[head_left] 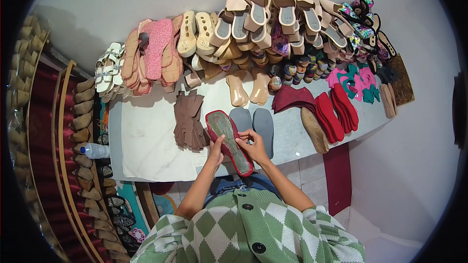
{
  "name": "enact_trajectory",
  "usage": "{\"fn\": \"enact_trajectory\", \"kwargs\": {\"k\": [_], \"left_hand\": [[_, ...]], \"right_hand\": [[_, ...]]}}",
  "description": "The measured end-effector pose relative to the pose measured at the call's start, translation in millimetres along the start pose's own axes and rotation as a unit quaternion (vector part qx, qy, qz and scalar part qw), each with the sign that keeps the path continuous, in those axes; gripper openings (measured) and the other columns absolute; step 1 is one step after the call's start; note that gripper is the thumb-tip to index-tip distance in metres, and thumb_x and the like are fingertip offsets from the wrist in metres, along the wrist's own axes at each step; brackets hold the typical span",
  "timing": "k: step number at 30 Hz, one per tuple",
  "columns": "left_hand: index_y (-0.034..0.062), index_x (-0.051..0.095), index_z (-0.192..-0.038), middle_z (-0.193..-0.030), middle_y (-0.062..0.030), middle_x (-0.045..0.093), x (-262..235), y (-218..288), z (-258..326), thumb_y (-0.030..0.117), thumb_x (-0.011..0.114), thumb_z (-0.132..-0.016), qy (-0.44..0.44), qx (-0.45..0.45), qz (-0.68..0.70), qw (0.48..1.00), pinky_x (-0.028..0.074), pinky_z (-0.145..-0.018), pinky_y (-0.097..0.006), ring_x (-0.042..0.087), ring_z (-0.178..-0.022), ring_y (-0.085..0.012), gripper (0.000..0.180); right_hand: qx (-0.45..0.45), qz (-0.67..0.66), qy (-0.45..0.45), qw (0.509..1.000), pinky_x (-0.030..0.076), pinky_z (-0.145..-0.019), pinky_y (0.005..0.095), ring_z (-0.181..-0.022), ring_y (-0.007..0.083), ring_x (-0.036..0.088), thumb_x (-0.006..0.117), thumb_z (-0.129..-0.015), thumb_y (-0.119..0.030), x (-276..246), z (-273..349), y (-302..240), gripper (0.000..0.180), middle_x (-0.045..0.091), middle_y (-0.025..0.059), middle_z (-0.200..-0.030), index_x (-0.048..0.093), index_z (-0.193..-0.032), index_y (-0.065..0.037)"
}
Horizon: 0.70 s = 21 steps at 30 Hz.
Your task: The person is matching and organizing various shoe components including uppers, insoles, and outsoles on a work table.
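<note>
Above the table's front edge I hold an unfinished dark red sandal [225,135], turned so that its grey, rough underside faces up, with a red rim around it. My left hand [216,150] grips its left side, the thumb lying on the underside. Pinched fingers of my right hand [253,146] are at the right edge, on the red material. Just beyond lie two grey soles [263,129], partly hidden by the sandal and my right hand. Brown strap pieces [189,119] are piled to the left of the sandal.
Red soles [327,117], a wooden shoe last [313,129] and dark red upper pieces [294,98] lie to the right. Heeled sandals [258,12] are stacked along the back. A shelf of lasts [84,107] and a plastic bottle [96,150] stand left of the table [146,131].
</note>
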<state>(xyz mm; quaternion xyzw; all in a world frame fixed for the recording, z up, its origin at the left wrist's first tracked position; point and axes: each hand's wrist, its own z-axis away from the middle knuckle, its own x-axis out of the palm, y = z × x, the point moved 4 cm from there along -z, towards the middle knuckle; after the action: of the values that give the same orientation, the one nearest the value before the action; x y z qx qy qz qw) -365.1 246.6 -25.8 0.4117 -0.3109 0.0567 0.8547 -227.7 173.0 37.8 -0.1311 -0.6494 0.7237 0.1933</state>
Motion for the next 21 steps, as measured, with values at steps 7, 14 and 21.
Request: {"fn": "enact_trajectory", "kwargs": {"k": [7, 14, 21], "left_hand": [[0.0021, 0.041, -0.124, -0.113, -0.0099, 0.054, -1.9, 9.4, 2.6, 0.020, 0.063, -0.080, -0.070, -0.040, -0.035, 0.996, 0.043, -0.091, -0.035, 0.054, -0.104, -0.0208, 0.052], [0.0015, 0.043, -0.124, -0.112, -0.0092, 0.055, 25.9, 27.0, -7.9, 0.021, 0.063, -0.080, -0.078, -0.014, -0.024, 0.997, 0.042, -0.090, -0.034, 0.054, -0.102, -0.0189, 0.052], [-0.0003, 0.046, -0.120, -0.110, -0.0094, 0.056, 38.6, 36.4, -4.0, 0.019, 0.063, -0.080, -0.087, 0.030, -0.059, 0.994, 0.042, -0.089, -0.033, 0.054, -0.100, -0.0170, 0.048]], "right_hand": [[0.178, -0.213, -0.088, 0.957, 0.042, -0.067, 0.0207, -0.083, 0.0086, 0.053, 0.068, -0.080, -0.012, 5.8, 12.4, 22.0, 0.062, 0.051, 0.0086, -0.116, 0.035, -0.133, -0.011], [0.104, -0.227, -0.043, 0.967, 0.040, -0.090, 0.0269, -0.103, 0.0146, 0.049, 0.053, -0.092, -0.020, 17.6, -2.6, -6.5, 0.045, 0.048, 0.0079, -0.122, 0.038, -0.132, -0.008], [0.057, -0.113, 0.027, 0.992, 0.041, -0.082, 0.0245, -0.093, 0.0100, 0.051, 0.056, -0.090, -0.019, 12.7, -8.4, -8.1, 0.027, 0.054, 0.0050, -0.103, 0.049, -0.113, -0.005]]}}
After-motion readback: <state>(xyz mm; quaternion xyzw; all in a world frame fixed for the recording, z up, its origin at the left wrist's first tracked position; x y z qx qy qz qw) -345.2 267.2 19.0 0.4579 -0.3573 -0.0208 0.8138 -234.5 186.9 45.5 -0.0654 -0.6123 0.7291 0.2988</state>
